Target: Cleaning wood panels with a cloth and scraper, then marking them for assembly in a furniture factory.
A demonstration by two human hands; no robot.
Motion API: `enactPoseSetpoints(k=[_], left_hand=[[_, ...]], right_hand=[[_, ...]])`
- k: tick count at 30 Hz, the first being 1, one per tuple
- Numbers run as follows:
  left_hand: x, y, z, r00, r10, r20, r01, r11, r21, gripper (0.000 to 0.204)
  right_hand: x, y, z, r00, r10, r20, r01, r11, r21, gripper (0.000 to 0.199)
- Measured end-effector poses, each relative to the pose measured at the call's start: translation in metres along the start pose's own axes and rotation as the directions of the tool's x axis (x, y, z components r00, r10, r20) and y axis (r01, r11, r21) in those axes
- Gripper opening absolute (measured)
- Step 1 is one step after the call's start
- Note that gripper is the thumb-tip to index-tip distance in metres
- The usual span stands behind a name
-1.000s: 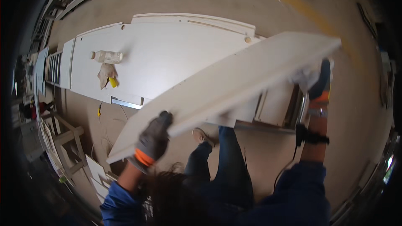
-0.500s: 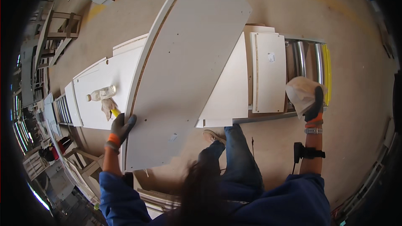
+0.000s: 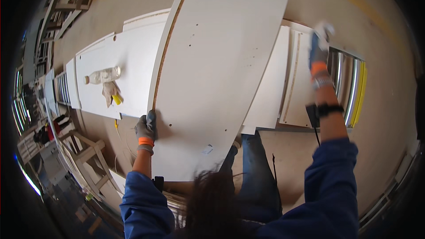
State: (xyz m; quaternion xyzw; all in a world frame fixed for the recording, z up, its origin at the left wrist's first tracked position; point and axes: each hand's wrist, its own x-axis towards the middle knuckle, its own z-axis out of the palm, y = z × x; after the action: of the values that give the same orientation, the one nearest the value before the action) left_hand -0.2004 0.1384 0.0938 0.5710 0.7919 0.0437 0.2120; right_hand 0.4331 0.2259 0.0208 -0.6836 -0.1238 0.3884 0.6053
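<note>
In the head view, the large white panel (image 3: 212, 71) slants across the stacked boards (image 3: 266, 95). The left hand (image 3: 146, 128) is closed on its left edge; the right hand (image 3: 318, 52), right of the panel, curls round a blurred whitish cloth (image 3: 326, 31).

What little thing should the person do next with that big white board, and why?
Maybe bring the right hand over to the big white board and touch its face with the pale, cloth-like bundle. The left hand already holds the board's left edge, while the right hand, blurred with its bundle, is off beyond the board's right side.
</note>
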Motion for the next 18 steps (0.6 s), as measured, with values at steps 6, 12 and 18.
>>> enactPoseSetpoints(k=[6,12,18], left_hand=[[0.004,-0.010,-0.005,0.991,-0.062,0.117,0.078,0.987,-0.138,0.050],[0.020,-0.012,-0.001,0.981,0.054,0.188,0.012,0.942,-0.336,0.050],[0.028,-0.003,-0.015,0.991,0.057,0.120,-0.056,0.998,-0.009,0.062]], right_hand=[[-0.031,0.051,0.224,0.280,-0.824,0.493,0.944,0.143,-0.296,0.022],[-0.367,0.153,0.156,-0.129,-0.015,0.992,0.694,0.712,0.101,0.068],[-0.407,0.160,0.042,-0.280,0.257,0.925,0.554,0.830,-0.063,0.055]])
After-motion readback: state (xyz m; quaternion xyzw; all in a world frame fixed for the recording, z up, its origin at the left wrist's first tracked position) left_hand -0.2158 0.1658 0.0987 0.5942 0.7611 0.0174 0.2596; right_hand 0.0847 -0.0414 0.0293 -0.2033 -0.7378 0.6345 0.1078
